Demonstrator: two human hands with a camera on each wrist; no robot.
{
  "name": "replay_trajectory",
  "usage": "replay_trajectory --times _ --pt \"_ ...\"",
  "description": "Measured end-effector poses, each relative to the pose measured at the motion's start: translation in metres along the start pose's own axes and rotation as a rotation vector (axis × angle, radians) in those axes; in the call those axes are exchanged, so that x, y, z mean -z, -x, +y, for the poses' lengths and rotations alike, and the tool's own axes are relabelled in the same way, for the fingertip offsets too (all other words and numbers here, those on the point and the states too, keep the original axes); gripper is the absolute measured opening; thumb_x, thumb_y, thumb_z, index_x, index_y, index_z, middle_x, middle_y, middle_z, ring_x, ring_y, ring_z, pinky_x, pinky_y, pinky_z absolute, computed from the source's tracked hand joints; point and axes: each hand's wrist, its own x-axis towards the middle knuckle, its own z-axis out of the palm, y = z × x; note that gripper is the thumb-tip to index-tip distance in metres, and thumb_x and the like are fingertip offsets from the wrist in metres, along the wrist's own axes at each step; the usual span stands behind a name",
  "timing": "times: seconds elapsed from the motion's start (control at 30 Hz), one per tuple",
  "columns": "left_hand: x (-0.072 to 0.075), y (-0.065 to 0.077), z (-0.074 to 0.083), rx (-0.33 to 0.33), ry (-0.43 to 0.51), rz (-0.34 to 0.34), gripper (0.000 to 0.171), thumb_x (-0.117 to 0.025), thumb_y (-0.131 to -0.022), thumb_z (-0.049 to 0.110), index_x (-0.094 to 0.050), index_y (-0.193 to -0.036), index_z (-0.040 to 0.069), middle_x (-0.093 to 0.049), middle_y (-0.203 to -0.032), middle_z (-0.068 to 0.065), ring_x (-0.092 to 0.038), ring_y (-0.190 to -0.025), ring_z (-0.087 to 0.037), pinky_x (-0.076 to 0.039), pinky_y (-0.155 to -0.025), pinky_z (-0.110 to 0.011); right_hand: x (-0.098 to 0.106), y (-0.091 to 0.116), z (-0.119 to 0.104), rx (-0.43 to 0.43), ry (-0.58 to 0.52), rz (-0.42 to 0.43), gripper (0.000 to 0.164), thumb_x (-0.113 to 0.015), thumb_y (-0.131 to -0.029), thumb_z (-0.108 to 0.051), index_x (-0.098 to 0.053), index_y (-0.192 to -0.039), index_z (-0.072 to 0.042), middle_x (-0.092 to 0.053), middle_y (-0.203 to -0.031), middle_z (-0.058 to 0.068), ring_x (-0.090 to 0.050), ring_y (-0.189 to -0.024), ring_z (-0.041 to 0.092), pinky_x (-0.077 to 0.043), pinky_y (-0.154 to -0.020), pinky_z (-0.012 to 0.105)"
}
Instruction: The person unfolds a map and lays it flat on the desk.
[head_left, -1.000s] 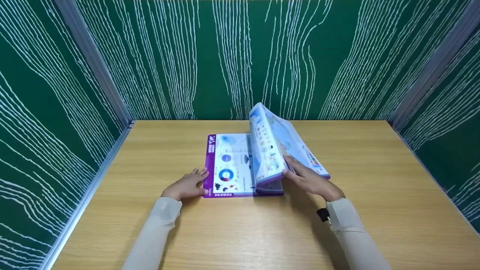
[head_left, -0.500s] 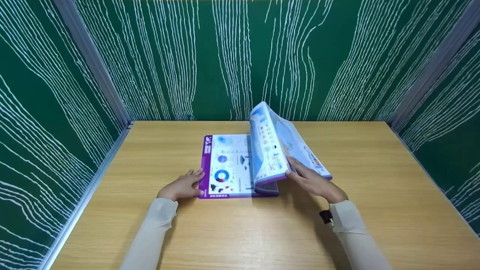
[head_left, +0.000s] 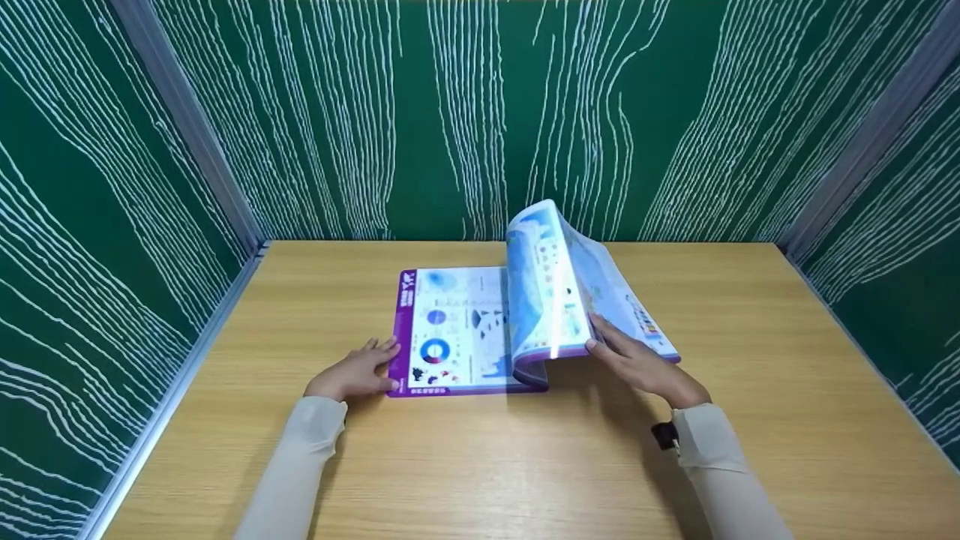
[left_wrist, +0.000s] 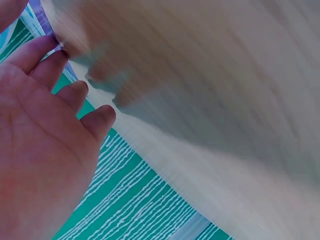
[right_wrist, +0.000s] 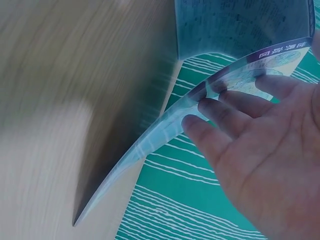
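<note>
A large, glossy folded map [head_left: 450,300] with purple borders and small pictures lies on the wooden table [head_left: 480,465]. Its right part is lifted into a curved fold, and a blue map face shows on the far right side. My left hand [head_left: 351,373] touches the purple left edge near the front corner, fingers fairly straight. At the raised fold's front edge, my right hand [head_left: 645,369] pinches the sheet, thumb on the near side. In the right wrist view, several fingers [right_wrist: 210,130] lie against the glossy map sheet [right_wrist: 170,117], its purple border bending away towards the table.
Green walls [head_left: 442,112] with white wavy lines stand at the back and both sides. Grey posts [head_left: 196,127] mark the corners. Bare wood surrounds the map, with the back wall close behind the raised fold.
My left hand has moved left with the map's left edge. My right hand has moved right with the lifted fold, so more of the lower sheet shows and the fold leans further right.
</note>
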Motion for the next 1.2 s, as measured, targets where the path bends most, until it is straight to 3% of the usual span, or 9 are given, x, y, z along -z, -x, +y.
replay_trajectory --times 0.23,0.47,1.2 --pt "0.002 0.002 -0.005 -0.02 0.002 0.006 0.073 -0.065 -0.09 0.027 -0.029 -0.151 0.011 -0.018 -0.161 -0.006 -0.002 -0.149 -0.037 -0.001 -0.12 -0.056 0.001 0.002 0.003 -0.039 0.003 -0.003 0.072 -0.031 -0.097 -0.062 -0.004 -0.155 -0.029 0.0 -0.163 0.011 -0.003 -0.147 0.045 -0.007 -0.112 0.07" --pt "0.002 0.004 -0.01 -0.01 -0.013 0.008 0.073 -0.064 -0.09 0.03 -0.028 -0.151 0.012 -0.019 -0.16 -0.006 -0.002 -0.149 -0.036 -0.002 -0.119 -0.057 0.004 0.001 0.009 0.023 -0.036 0.005 0.073 -0.033 -0.099 -0.058 -0.006 -0.156 -0.02 -0.002 -0.163 0.014 -0.003 -0.148 0.041 -0.008 -0.116 0.064" --pt "0.015 0.015 -0.025 0.08 0.039 -0.005 0.072 -0.063 -0.091 0.027 -0.026 -0.152 0.018 -0.014 -0.161 -0.003 0.003 -0.149 -0.036 0.001 -0.116 -0.063 0.012 0.009 0.028 -0.071 -0.011 -0.002 0.077 -0.029 -0.097 -0.062 -0.002 -0.156 -0.02 0.004 -0.162 0.016 0.003 -0.147 0.043 -0.003 -0.114 0.067"
